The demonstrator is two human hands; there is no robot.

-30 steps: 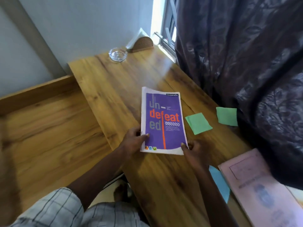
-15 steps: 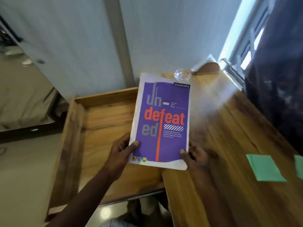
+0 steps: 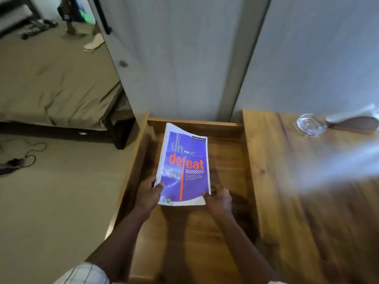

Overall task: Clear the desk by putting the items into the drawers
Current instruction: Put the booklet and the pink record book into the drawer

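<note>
Both hands grip a purple notebook over the open drawer: left hand fingers pinch its near-left corner, right hand the near-right corner, beside the worktop.

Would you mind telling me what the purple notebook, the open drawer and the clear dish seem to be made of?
Purple notebook: paper with a glossy cover, judging by its glare and curl. Open drawer: varnished wood, grain visible. Clear dish: probably glass, transparent with bright rims.

The purple notebook, lifted off the desk, now hangs over the open drawer.
</note>
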